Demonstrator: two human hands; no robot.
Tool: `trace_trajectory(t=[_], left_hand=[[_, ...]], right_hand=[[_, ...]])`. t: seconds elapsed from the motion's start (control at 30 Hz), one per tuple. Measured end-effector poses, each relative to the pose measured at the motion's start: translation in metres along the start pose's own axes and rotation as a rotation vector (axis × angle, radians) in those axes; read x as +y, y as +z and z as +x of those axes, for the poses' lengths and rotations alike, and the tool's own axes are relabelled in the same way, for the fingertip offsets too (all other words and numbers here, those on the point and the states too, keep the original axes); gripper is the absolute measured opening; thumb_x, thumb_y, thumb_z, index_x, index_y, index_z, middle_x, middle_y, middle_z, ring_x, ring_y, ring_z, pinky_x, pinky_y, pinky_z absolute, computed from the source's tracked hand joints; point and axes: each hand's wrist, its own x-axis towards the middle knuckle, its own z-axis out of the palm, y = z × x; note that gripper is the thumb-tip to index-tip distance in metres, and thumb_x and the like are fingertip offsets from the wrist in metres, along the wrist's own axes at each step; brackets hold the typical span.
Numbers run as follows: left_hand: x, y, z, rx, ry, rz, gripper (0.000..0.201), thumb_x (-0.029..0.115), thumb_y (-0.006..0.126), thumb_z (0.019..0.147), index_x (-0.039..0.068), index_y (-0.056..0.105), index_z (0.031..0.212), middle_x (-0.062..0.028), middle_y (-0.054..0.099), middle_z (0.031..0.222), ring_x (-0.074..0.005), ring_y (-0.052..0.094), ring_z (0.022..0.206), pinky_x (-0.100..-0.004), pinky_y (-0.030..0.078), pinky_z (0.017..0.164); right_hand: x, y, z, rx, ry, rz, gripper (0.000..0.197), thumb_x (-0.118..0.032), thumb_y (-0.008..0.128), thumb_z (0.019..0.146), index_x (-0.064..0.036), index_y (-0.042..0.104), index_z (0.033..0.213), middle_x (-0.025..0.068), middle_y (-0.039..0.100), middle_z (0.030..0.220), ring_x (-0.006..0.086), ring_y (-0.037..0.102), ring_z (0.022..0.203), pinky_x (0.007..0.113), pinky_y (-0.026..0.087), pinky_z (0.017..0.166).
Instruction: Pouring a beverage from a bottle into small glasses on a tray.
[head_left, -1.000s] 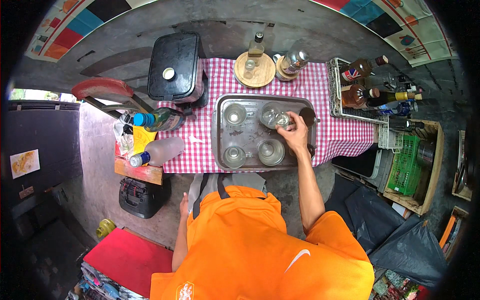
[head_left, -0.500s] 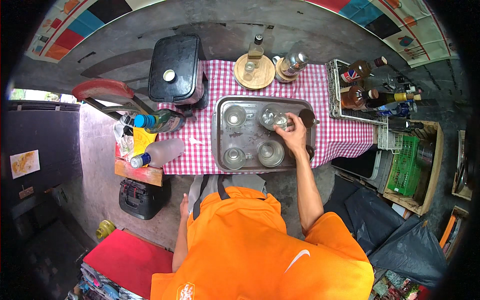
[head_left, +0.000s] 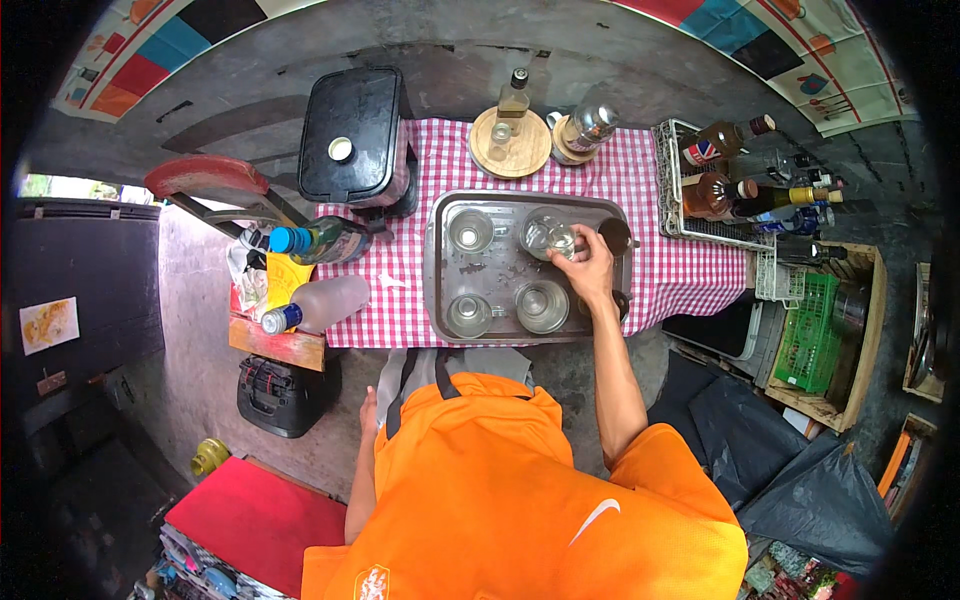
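Note:
My right hand [head_left: 588, 265] reaches over a metal tray [head_left: 436, 270], its fingertips closed around a small clear glass [head_left: 563, 240]. The small glass is held at a larger glass [head_left: 538, 228] in the tray's far row; whether the two touch I cannot tell. Left of them stands a glass mug [head_left: 470, 232], and in the near row are another mug [head_left: 467, 315] and a wide glass [head_left: 541, 306]. A dark cup [head_left: 614, 236] lies right of my hand, another dark cup [head_left: 619, 304] partly behind my wrist. My left hand [head_left: 369, 412] hangs beside my body, its fingers mostly hidden.
A red checked cloth [head_left: 640, 290] covers the table. Bottles [head_left: 330, 303] and a black lidded bin [head_left: 350, 130] stand left. At the back are a round wooden board [head_left: 480, 150] with a bottle and small glass; right, a wire rack [head_left: 672, 200] with several bottles.
Almost nothing differs. My right hand stays at the same place with the small glass, and my left hand has not moved.

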Motion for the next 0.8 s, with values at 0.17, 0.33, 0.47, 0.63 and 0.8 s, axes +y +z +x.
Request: trace_trajectory(t=[0.17, 0.33, 0.47, 0.63, 0.8], left_hand=[[0.007, 0.002, -0.009, -0.026, 0.04, -0.022, 0.075, 0.06, 0.037, 0.091, -0.005, 0.05, 0.125, -0.0191, 0.055, 0.125, -0.0269, 0.05, 0.117, -0.0335, 0.035, 0.099], [-0.003, -0.002, -0.005, 0.034, 0.039, 0.034, 0.074, 0.059, 0.037, 0.091, -0.006, 0.05, 0.125, -0.0211, 0.054, 0.125, -0.0285, 0.049, 0.118, -0.0338, 0.034, 0.1], [0.027, 0.006, -0.027, 0.049, 0.059, 0.094, 0.075, 0.059, 0.037, 0.091, -0.006, 0.051, 0.124, -0.0222, 0.053, 0.125, -0.0297, 0.049, 0.119, -0.0342, 0.034, 0.1], [0.007, -0.001, -0.013, -0.004, 0.02, 0.002, 0.077, 0.061, 0.038, 0.09, -0.007, 0.051, 0.123, -0.0229, 0.053, 0.126, -0.0315, 0.047, 0.121, -0.0352, 0.034, 0.101], [0.005, 0.0, -0.006, 0.019, 0.033, 0.079, 0.079, 0.062, 0.039, 0.089, -0.008, 0.051, 0.122, -0.0232, 0.053, 0.126, -0.0312, 0.047, 0.121, -0.0352, 0.034, 0.101]], right_hand=[[0.0, 0.0, 0.0, -0.001, 0.005, 0.036, 0.054, -0.024, 0.082, 0.061, -0.0061, 0.062, 0.108, 0.0057, 0.055, 0.089, 0.0104, 0.051, 0.059, 0.026, 0.047, 0.057], [-0.006, 0.001, 0.001, -0.023, 0.012, 0.02, 0.055, -0.024, 0.083, 0.061, -0.0059, 0.062, 0.108, 0.0055, 0.055, 0.089, 0.0106, 0.052, 0.06, 0.026, 0.048, 0.058], [-0.003, -0.002, 0.001, -0.014, 0.025, 0.0, 0.055, -0.024, 0.083, 0.061, -0.006, 0.062, 0.108, 0.0053, 0.055, 0.088, 0.0111, 0.053, 0.062, 0.026, 0.048, 0.058], [-0.007, -0.001, 0.001, -0.024, 0.007, 0.007, 0.055, -0.025, 0.083, 0.06, -0.0061, 0.062, 0.108, 0.0055, 0.055, 0.088, 0.0116, 0.053, 0.063, 0.026, 0.049, 0.059], [-0.002, -0.002, 0.002, -0.01, 0.01, -0.01, 0.056, -0.026, 0.083, 0.06, -0.0068, 0.062, 0.109, 0.0063, 0.056, 0.089, 0.0125, 0.054, 0.064, 0.027, 0.049, 0.06]])
